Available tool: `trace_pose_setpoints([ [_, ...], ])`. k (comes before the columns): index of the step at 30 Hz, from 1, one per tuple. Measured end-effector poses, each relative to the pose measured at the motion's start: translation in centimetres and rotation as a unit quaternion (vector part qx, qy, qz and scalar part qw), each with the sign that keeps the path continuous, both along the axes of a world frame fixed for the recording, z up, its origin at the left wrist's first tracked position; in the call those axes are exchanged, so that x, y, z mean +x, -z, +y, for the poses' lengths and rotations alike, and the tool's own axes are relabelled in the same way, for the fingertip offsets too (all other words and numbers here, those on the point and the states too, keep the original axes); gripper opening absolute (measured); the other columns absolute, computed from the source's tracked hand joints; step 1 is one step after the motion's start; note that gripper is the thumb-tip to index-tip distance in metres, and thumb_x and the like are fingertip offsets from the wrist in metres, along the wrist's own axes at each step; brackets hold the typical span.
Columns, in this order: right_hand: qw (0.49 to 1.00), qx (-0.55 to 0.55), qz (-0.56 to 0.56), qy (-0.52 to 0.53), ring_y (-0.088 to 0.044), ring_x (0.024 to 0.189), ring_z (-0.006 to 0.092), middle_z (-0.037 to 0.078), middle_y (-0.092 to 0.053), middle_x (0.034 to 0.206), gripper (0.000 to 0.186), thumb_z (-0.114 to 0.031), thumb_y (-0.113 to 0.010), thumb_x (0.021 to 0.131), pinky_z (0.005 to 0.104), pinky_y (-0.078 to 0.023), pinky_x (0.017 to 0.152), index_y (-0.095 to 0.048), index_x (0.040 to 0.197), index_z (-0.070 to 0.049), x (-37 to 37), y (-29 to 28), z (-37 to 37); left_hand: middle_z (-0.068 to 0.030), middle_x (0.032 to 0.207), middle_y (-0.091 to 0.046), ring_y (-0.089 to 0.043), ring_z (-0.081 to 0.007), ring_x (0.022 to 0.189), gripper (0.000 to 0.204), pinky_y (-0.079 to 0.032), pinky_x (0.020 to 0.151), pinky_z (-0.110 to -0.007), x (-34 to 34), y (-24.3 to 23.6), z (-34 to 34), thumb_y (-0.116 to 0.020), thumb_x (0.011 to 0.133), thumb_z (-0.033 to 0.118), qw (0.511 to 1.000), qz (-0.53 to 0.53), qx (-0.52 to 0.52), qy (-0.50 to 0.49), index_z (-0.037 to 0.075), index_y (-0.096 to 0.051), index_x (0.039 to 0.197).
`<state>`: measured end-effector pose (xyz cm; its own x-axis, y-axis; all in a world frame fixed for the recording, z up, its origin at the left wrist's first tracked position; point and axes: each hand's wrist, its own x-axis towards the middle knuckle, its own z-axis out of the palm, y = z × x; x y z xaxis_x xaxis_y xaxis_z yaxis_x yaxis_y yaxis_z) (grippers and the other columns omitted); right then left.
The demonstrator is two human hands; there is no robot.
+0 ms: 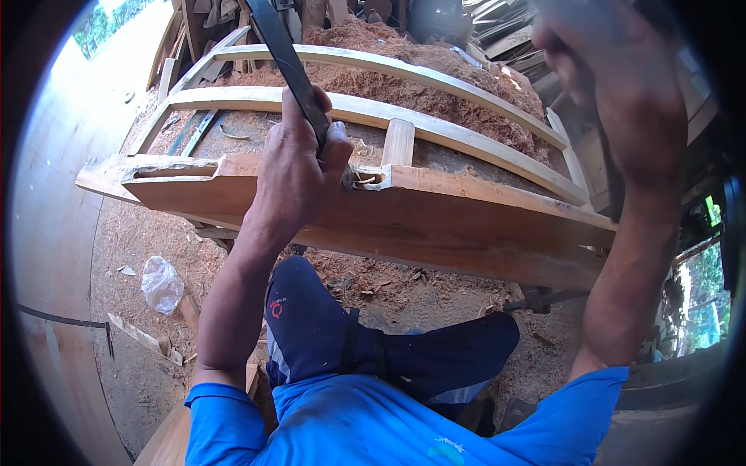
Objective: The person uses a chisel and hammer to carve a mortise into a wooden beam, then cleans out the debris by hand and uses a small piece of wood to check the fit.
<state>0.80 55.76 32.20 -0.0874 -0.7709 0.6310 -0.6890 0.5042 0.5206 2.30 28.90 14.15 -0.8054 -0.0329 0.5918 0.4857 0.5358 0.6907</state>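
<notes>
My left hand (299,151) is closed around a long, flat, dark metal chisel (278,58). The chisel leans up and to the left, and its lower end is hidden behind my fingers. Below it lies a thick reddish-brown wooden board (466,221) with slots cut into its upper edge. One slot (369,180), holding pale splinters, is right beside the hand; a longer slot (175,172) is farther left. My right hand (614,70) is raised at the upper right, blurred, with curled fingers; what it grips cannot be made out.
Behind the board stand curved pale wooden rails (435,124), joined by a short upright piece (399,142). A sawdust heap (350,70) and stacked scrap wood (505,39) lie beyond. A crumpled clear plastic bag (162,285) is on the floor, left of my knees.
</notes>
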Motion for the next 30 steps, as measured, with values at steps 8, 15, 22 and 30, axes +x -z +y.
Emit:
trace_pose_setpoints([
  [8,0.967,-0.007,-0.253,0.045,-0.063,0.072,0.0111,0.008,-0.068,0.084,0.037,-0.024,-0.059,0.101,0.0256,-0.053,0.064,-0.066,0.127,0.001,0.3,-5.6,-9.7,-0.0131,0.092,-0.057,-0.060,-0.0285,0.081,0.037,-0.049,0.076,-0.042,-0.4,0.5,1.3,-0.056,0.094,0.010,0.997,0.056,-0.040,0.026,0.003,-0.043,0.128],
  [15,0.937,0.291,-0.145,0.132,-0.071,0.090,0.0150,0.019,-0.074,0.103,0.034,-0.020,-0.053,0.103,0.0284,-0.059,0.078,-0.068,0.124,0.001,4.2,-8.9,-10.0,-0.0161,0.069,-0.056,-0.061,-0.0422,0.064,0.040,-0.044,0.058,-0.049,-0.5,0.3,1.6,-0.062,0.086,0.000,0.989,0.128,-0.034,0.064,-0.002,-0.038,0.119],
  [22,0.890,0.022,-0.450,0.069,-0.071,0.091,0.0170,0.015,-0.073,0.093,0.034,-0.021,-0.054,0.103,0.0372,-0.057,0.087,-0.066,0.131,-0.006,4.7,-9.1,-9.3,-0.0153,0.067,-0.056,-0.061,-0.0408,0.061,0.037,-0.045,0.056,-0.048,-0.4,0.5,1.5,-0.060,0.087,-0.001,0.992,0.111,-0.037,0.052,-0.001,-0.038,0.117],
  [30,0.897,-0.229,-0.379,-0.020,-0.047,0.050,0.0055,0.004,-0.057,0.077,0.043,-0.022,-0.057,0.103,0.0207,-0.042,0.046,-0.056,0.137,0.005,2.6,-7.4,-9.2,-0.0141,0.064,-0.055,-0.063,-0.0369,0.059,0.035,-0.047,0.055,-0.046,-0.1,-0.2,1.6,-0.058,0.089,-0.002,0.984,0.136,-0.071,0.089,-0.001,-0.040,0.119],
])
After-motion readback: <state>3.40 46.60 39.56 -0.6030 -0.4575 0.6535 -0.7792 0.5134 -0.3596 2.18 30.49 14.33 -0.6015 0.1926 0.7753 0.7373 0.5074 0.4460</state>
